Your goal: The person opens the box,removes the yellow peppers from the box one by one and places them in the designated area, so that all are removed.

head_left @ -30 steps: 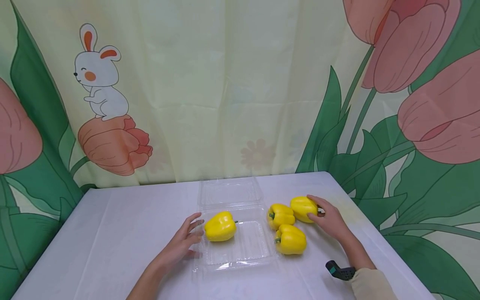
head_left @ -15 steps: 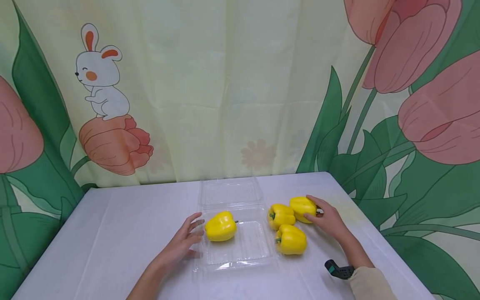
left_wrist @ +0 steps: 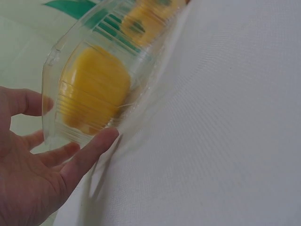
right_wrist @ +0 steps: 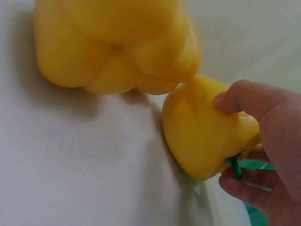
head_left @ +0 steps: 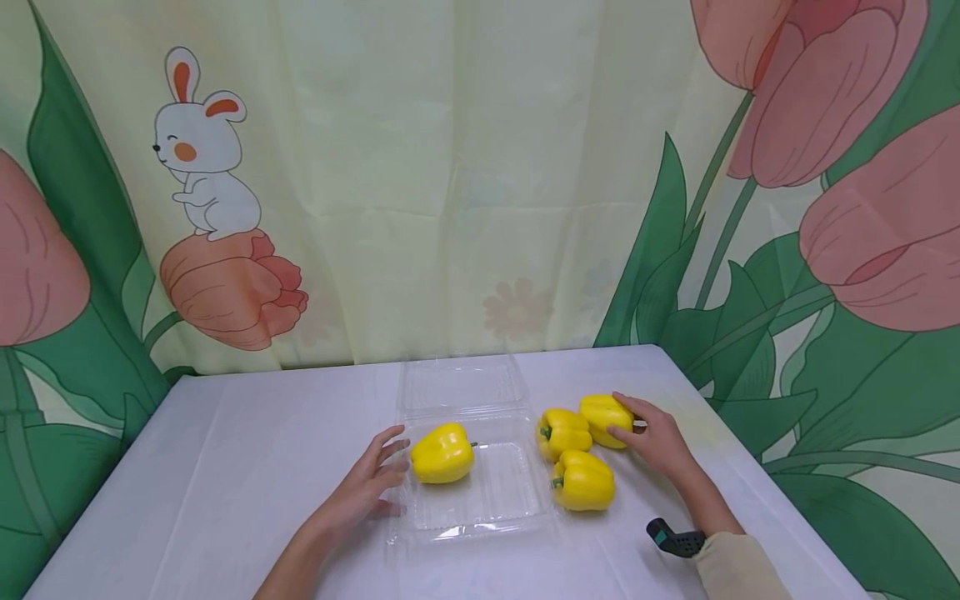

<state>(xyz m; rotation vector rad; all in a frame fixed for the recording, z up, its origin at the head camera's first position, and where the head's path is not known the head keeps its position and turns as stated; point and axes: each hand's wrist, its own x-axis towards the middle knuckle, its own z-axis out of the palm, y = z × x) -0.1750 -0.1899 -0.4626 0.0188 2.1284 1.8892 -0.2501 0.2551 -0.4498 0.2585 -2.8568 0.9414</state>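
Note:
A clear plastic clamshell box (head_left: 498, 492) lies with its lid folded back on the table. One yellow bell pepper (head_left: 442, 453) rests on its side in the box's left half. At the box's left wall, my left hand (head_left: 367, 479) has its fingers spread; the left wrist view shows fingertips right at the clear wall (left_wrist: 48, 89) and the thumb low along its base. To the right of the box, my right hand (head_left: 657, 437) grips another yellow bell pepper (right_wrist: 207, 127), thumb on its side and other fingers around by the green stem.
Two more yellow peppers, a rear one (head_left: 564, 433) and a nearer one (head_left: 583, 481), sit between the box and my right hand. The clear lid (head_left: 462, 385) reaches toward the table's (head_left: 247, 467) back edge. A printed curtain (head_left: 375, 167) hangs behind.
My right hand and the pepper it grips have shifted very slightly left toward the rear pepper. The left hand and the box stay in place.

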